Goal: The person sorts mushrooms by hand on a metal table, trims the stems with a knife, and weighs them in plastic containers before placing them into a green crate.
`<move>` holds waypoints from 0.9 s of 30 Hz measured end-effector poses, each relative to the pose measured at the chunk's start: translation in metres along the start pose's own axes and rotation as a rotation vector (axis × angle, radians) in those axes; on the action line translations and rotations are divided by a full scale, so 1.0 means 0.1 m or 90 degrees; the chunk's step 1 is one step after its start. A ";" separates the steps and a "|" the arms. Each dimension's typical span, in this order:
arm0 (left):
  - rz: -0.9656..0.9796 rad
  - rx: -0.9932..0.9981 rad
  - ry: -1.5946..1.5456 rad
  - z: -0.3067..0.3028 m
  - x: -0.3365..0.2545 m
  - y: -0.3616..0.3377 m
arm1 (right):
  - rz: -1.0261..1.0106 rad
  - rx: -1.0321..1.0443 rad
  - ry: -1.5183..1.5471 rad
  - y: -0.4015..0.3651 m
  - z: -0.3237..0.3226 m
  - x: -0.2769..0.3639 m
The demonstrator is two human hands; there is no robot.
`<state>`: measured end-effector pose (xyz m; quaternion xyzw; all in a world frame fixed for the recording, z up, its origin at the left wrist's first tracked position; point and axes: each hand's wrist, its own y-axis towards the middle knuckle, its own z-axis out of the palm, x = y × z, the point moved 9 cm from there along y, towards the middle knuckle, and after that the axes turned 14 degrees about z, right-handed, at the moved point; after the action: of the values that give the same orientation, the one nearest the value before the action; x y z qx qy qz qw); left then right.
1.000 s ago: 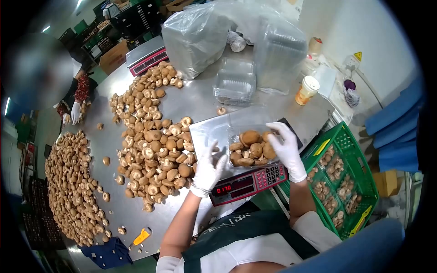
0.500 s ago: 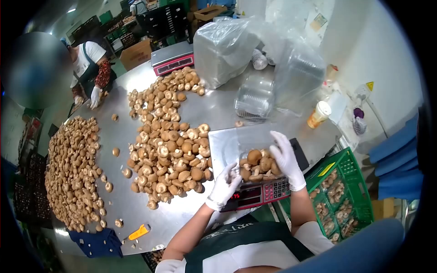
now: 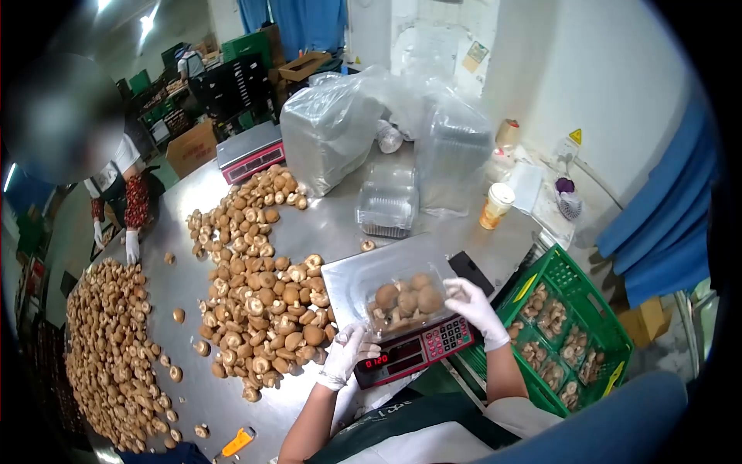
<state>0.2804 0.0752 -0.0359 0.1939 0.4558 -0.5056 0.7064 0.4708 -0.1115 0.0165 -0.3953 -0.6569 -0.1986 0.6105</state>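
Observation:
A clear plastic clamshell box [image 3: 369, 288] of brown shiitake mushrooms [image 3: 410, 300] rests on the steel pan of a red digital scale [image 3: 413, 352]. Its clear lid appears to lie over the mushrooms, though whether it is fastened I cannot make out. My gloved left hand [image 3: 345, 354] has its fingers closed at the box's front left corner, above the lit display. On the opposite side, my gloved right hand [image 3: 475, 311] grips the right edge with bent fingers. Both hands touch the box at its rim.
Loose mushrooms form a near pile [image 3: 263, 309] and a left pile [image 3: 112, 356]. A green crate [image 3: 595, 298] of packed boxes stands right. Behind are stacked clear boxes [image 3: 386, 205], a paper cup [image 3: 497, 205] and another scale [image 3: 251, 151]. A yellow-handled knife [image 3: 238, 441] lies in front; a co-worker [image 3: 124, 185] stands left.
The clear lid, raised behind the box before, now lies over the mushrooms. Both hands have shifted along the box's edges. The camera view has turned, and the scale's reading differs.

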 end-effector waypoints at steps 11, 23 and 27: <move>0.182 0.111 0.239 0.13 -0.03 -0.11 | 0.162 0.039 0.342 -0.28 0.24 -0.70; 0.428 0.188 0.602 0.19 -0.57 -0.47 | -0.263 -0.124 -0.109 -0.86 0.39 0.18; 0.690 0.199 0.585 0.07 -0.54 -0.54 | -0.301 -0.147 -0.095 -1.01 0.44 0.32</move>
<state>0.2309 0.0771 0.0234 0.6839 0.4685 -0.0111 0.5592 0.3674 -0.1311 0.0619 -0.3113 -0.7470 -0.3798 0.4482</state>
